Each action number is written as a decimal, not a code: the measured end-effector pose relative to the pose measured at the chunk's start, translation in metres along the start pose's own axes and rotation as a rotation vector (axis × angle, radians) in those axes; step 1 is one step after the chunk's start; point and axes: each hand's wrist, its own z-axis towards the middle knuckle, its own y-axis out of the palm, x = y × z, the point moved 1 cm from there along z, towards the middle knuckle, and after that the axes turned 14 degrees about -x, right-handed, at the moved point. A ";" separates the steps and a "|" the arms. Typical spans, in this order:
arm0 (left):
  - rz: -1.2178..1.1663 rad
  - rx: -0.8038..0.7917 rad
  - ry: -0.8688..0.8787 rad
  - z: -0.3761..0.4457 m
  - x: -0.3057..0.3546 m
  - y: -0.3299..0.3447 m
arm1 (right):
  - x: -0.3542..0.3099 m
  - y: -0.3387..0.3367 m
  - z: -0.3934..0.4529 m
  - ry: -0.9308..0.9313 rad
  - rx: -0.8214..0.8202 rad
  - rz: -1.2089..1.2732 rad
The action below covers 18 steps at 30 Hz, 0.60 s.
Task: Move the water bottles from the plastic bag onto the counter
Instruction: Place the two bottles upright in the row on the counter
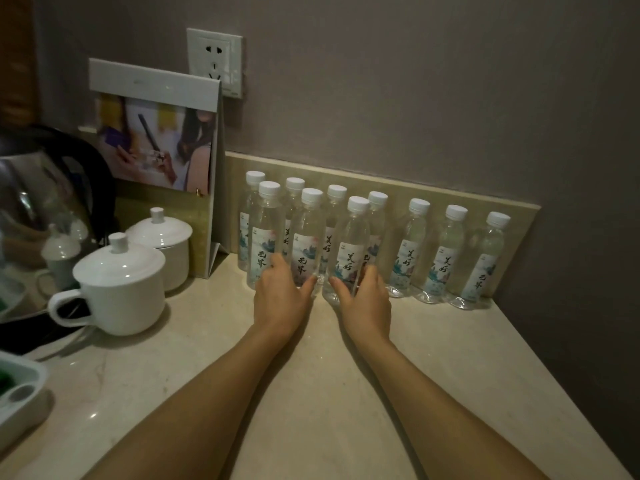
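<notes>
Left hand (280, 299) curled round one front-row water bottle (304, 237), right hand (363, 299) gripping its neighbour (348, 251); ten standing on counter (311, 393), plastic bag unseen, probably nearly finished.

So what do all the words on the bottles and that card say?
"无界": front bottle held by the left hand, label.
"美好": front bottle held by the right hand, label.
"美好": back-row bottle.
"无界": rightmost bottle.
Small print on labels: too blurred.
Standing card: no readable text.
</notes>
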 end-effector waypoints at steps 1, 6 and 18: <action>0.005 0.003 -0.002 0.000 0.000 0.000 | 0.000 0.000 0.000 0.001 0.004 -0.004; 0.012 0.003 -0.001 -0.001 0.002 -0.001 | 0.000 0.002 0.000 0.004 0.011 -0.020; 0.013 -0.018 0.013 0.000 0.001 0.000 | -0.001 0.001 -0.001 0.008 0.004 -0.006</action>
